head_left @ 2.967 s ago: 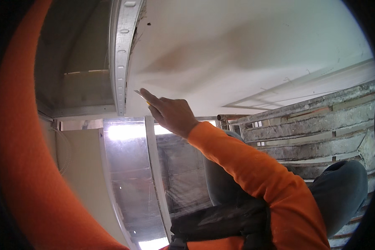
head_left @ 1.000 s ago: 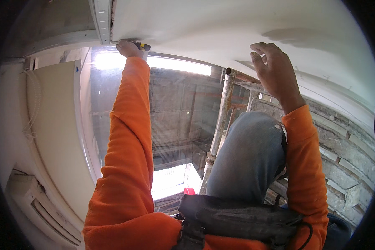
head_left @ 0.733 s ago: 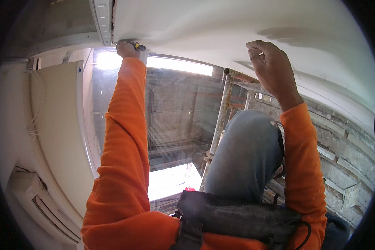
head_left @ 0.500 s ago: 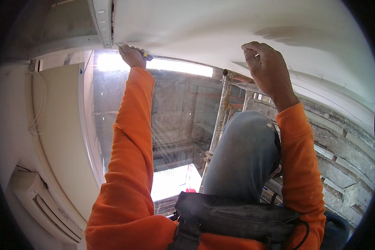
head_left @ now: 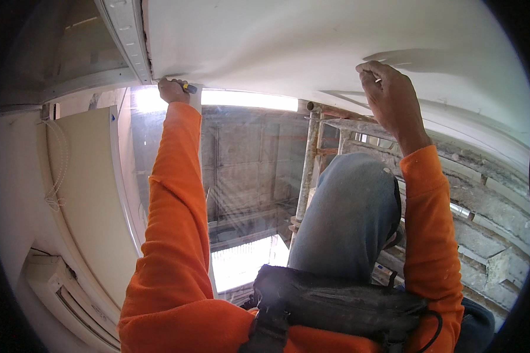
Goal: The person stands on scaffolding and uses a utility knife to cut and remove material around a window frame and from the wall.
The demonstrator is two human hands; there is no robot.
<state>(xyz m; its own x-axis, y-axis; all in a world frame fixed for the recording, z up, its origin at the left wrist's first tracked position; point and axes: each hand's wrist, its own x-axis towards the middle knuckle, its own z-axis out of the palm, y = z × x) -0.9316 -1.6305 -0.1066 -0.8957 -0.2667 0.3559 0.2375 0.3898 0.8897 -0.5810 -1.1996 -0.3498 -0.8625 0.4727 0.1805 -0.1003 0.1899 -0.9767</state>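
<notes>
My left hand [head_left: 173,92] is closed round a hand tool with a black-and-yellow handle [head_left: 187,87]. It is raised to the left end of a large white panel [head_left: 265,44], close to a metal channel [head_left: 127,36]. The tool's working end is hidden by the hand and the panel edge. My right hand [head_left: 393,103] is up beside the same panel, casting a shadow on it. Its fingers are curled with the tips together. A small pale spot shows between them, and I cannot make out whether it is a thing or a gap.
A rusty scaffold pole [head_left: 307,167] stands behind my raised knee [head_left: 347,212]. Worn scaffold planks [head_left: 483,217] lie at the lower right. Large glass panes [head_left: 250,153] fill the middle. To the left are a cream panel [head_left: 91,194] and a white wall unit [head_left: 70,300]. A black bag [head_left: 341,300] crosses my lap.
The whole view has shifted a little. My left hand, still holding the tool, appears lower and farther left, close to the channel. My right hand appears slightly farther right, with its fingers still curled.
</notes>
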